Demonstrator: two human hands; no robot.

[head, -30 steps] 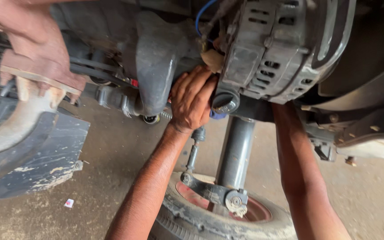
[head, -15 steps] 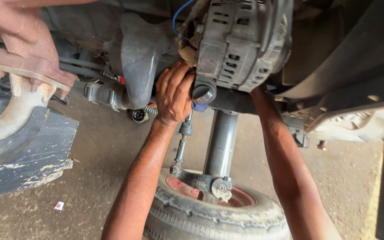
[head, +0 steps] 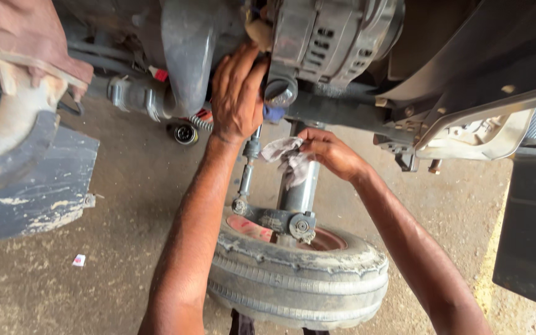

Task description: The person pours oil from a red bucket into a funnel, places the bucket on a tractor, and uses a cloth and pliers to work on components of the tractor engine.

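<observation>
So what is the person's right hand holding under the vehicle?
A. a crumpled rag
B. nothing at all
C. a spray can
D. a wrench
A. The right hand grips a crumpled grey rag against the strut, while the left hand reaches up beside the alternator.

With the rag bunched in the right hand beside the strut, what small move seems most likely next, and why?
Probably the right hand lifts the rag to the alternator. The left hand is already pressed against the alternator's lower edge by the grey mount, while the rag only hangs against the strut.
</observation>
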